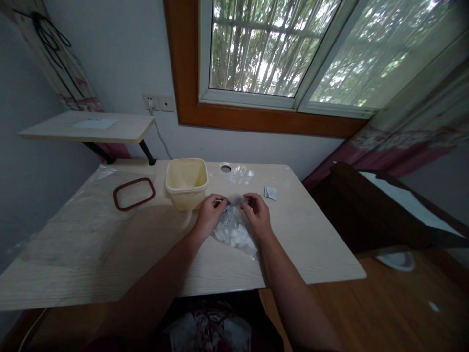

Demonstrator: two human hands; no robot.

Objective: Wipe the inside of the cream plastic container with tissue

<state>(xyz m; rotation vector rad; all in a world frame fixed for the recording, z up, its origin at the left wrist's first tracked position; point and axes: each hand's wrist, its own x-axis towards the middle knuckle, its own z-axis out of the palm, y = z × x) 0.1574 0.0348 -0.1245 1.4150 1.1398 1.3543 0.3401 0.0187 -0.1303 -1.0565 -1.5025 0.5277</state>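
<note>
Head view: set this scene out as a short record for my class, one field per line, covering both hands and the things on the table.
Left hand: fingertips pinching the clear plastic bag's upper edge
Right hand: fingertips at the bag's upper edge, opposite
Clear plastic bag: crumpled, between the hands; contents unclear
Tub: pale yellow, open-topped, upright, beyond the left hand
Ring: reddish-brown, rounded rectangle, left of the tub
Small packet: flat, beyond the right hand
Surface: pale table

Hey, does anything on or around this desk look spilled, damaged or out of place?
Nothing looks clearly spilled or damaged. One small oddity: a pale scrap lies by itself on the wooden floor, to the right of the desk, like stray litter. I can't tell what it is.
</note>
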